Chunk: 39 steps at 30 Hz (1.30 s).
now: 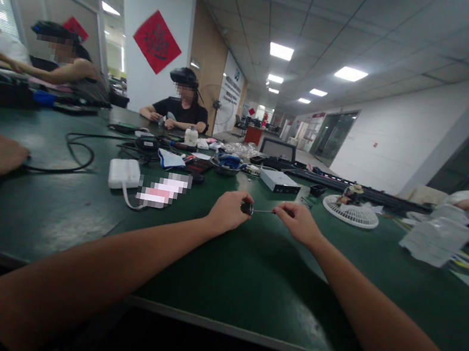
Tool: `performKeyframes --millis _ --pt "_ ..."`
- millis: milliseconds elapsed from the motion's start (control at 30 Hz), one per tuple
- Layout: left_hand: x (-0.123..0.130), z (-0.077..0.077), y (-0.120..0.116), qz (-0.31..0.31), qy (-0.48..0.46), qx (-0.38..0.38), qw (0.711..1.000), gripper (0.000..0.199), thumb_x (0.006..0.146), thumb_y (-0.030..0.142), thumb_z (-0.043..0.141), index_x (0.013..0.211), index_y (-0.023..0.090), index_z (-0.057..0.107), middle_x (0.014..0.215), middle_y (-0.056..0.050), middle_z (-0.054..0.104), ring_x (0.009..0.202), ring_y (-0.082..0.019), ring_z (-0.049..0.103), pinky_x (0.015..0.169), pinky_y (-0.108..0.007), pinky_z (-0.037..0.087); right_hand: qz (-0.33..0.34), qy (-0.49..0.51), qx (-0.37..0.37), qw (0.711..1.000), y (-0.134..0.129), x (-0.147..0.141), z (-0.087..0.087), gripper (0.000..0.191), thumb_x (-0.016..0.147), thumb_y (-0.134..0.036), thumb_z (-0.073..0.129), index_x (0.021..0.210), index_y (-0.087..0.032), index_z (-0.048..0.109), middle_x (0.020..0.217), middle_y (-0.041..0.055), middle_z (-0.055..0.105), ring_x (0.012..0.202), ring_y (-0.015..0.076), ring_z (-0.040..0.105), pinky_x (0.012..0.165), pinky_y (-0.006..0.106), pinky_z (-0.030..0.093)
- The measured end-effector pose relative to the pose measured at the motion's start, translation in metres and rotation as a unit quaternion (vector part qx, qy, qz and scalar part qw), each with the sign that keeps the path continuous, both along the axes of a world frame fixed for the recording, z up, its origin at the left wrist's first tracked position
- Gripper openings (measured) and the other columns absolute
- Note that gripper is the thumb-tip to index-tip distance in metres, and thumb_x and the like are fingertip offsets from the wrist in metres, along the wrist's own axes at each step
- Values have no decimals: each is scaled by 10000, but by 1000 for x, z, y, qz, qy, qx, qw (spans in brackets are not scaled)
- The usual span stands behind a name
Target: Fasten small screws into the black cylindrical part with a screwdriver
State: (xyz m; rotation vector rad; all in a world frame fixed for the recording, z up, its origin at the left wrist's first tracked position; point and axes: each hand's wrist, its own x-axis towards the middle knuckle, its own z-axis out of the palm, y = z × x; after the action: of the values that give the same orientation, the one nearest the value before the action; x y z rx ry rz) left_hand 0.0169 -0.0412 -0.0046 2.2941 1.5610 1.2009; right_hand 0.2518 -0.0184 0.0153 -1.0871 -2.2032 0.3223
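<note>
Head view, knobbed pin (255,209), between left hand (228,212), right hand (298,223)

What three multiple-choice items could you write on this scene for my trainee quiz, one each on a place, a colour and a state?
1. Where does the white power adapter lie?
A. On the bench, left of the person's hands
B. On the floor
C. On a chair

2. What colour is the bench top?
A. White
B. Dark green
C. Red

3. What are the left hand and right hand doing?
A. Resting flat, far apart
B. Typing on a keyboard
C. Holding a small dark piece and a thin metal rod between them

1: A, the adapter sits on the bench top, left of the left hand.
2: B, the surface shows dark green all around the hands.
3: C, the left hand grips the dark piece while the right hand's fingers pinch the rod's far end.
</note>
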Motion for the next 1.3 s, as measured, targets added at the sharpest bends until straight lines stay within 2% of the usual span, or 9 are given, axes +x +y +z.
performKeyframes --millis 100,167,300,467,633,767,933,1133,1300 --pt "1 0 -1 -2 4 7 1000 306 696 181 790 993 212 727 1007 -56 761 964 -254 706 899 -363 557 -20 30 -10 999 0 -1 0 357 918 -429 524 944 -157 753 803 56 730 704 199 619 637 297 415" --pt "2 1 -2 -2 12 11 1000 297 702 182 783 993 210 732 1002 -54 763 957 -253 708 906 -363 555 -36 13 -3 999 0 0 1 354 914 -422 525 913 -154 757 772 56 722 679 194 609 633 298 404" --pt "2 2 -3 -7 28 9 1000 288 702 175 779 986 207 741 998 -54 765 955 -255 710 905 -359 554 -9 -18 -10 1000 -1 1 1 375 907 -431 516 843 -151 759 644 21 647 592 165 536 572 285 348" --pt "2 2 -3 -15 37 13 999 318 713 175 769 1029 208 743 1016 -58 765 963 -259 709 906 -363 555 -30 -8 -10 999 0 0 1 392 909 -446 509 882 -150 765 703 35 675 624 171 550 584 287 353" --pt "2 2 -3 -17 42 12 999 307 713 166 763 1017 209 748 999 -55 768 951 -257 711 908 -368 555 -10 -43 -29 999 0 0 1 420 902 -461 502 829 -150 773 559 -6 567 528 146 467 520 281 277" --pt "3 3 -5 -31 40 18 999 288 738 183 747 1024 216 749 1013 -54 765 965 -256 708 908 -363 556 -38 -12 -12 999 1 1 2 423 906 -464 498 868 -146 774 642 22 645 577 161 517 551 281 323" --pt "4 3 -6 -26 56 25 998 286 725 163 750 1005 221 749 1013 -48 761 957 -257 703 933 -380 540 -56 -83 -13 995 -2 -1 4 416 909 -429 483 805 -159 783 560 13 581 538 160 487 544 299 287" --pt "1 3 -3 11 16 30 999 300 755 212 761 1053 207 722 1044 -73 753 974 -265 698 914 -387 542 -50 -137 -17 989 -4 0 1 392 896 -504 531 713 -183 663 627 30 610 573 162 518 550 295 299" --pt "0 1 1 52 -19 32 998 344 780 227 755 1114 186 683 1082 -90 747 978 -258 698 914 -379 538 -86 -107 -19 990 0 0 -5 271 802 -396 646 633 -204 556 611 22 615 570 166 525 550 298 319"
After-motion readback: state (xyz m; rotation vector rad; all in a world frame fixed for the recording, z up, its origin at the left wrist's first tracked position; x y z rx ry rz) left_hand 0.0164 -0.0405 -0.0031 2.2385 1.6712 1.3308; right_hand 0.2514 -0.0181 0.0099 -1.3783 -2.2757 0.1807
